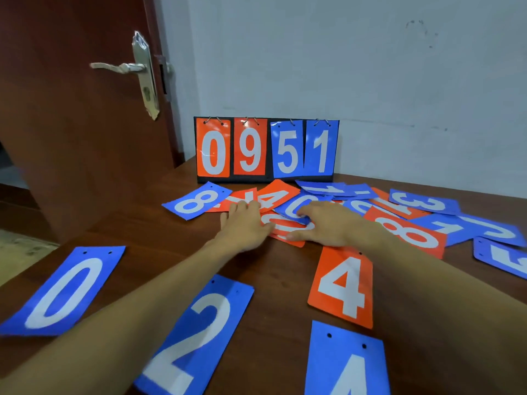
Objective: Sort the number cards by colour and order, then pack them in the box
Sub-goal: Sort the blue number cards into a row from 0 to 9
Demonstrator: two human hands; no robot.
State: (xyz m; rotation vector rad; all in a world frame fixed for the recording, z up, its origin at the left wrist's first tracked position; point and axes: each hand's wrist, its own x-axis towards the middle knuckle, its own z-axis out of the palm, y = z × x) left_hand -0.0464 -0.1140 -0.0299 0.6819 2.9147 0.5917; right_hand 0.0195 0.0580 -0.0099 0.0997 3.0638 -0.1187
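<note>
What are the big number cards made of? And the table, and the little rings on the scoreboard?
The number cards look like thin glossy plastic or laminated card: flat, punched holes, light glinting off them. The table looks like brown wood or wood-look laminate, with faint grain. The rings look like silvery metal wire.

Plain indoor room — wooden door (71,124); painted wall (342,67); table (285,266).

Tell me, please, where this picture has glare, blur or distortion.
Head view: glare whitens the top of the hanging orange 9 card; the left hand and right hand look slightly blurred; the wide lens bends the door and the table edge.
</note>
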